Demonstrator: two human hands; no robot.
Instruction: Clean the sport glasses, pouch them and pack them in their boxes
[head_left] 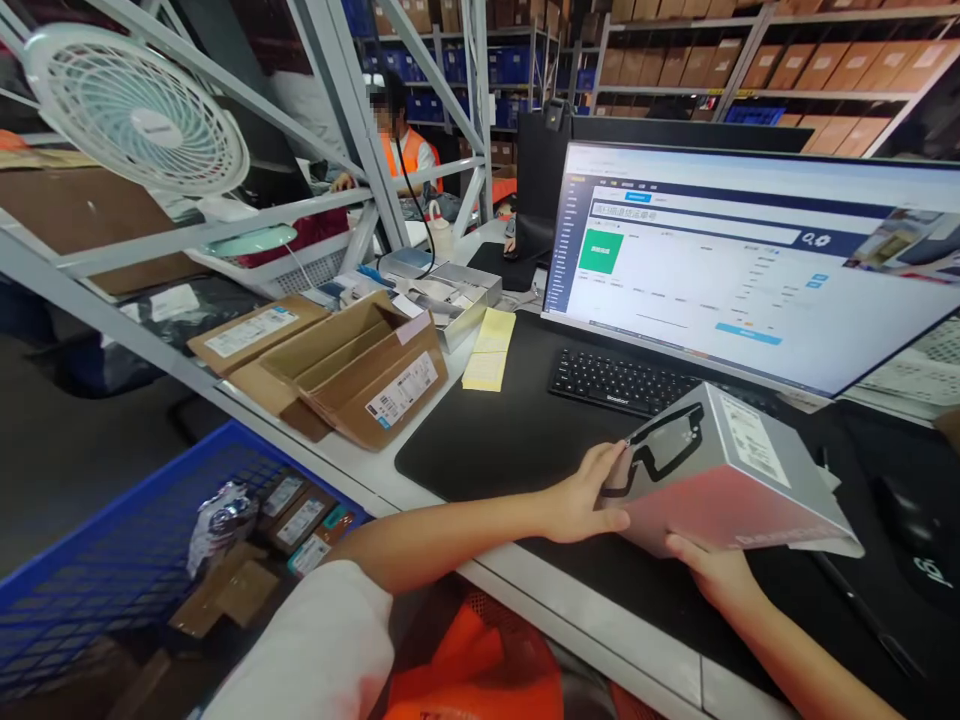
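Metal shelves (840,93) of brown cartons rise behind our white-edged table (585,618); above its black mat (480,450), we hold a silver-grey cardboard box printed with black eyewear (667,470) in both hands.
The box lies just right of our left hand (589,500), whose thumb and fingers grip its left end; our right hand (709,570) holds its lower near edge, thumb on the box, other fingers hidden. Neither hand is nearer, as both touch it; its long axis seems to run rightward, tilted, away from the left hand. Left across the table, an open brown cardboard box (401,395) shows its inner walls; below, a blue plastic mesh crate (127,540) holds labelled brown cartons (300,520) and a shiny silver-wrapped packet (223,520).
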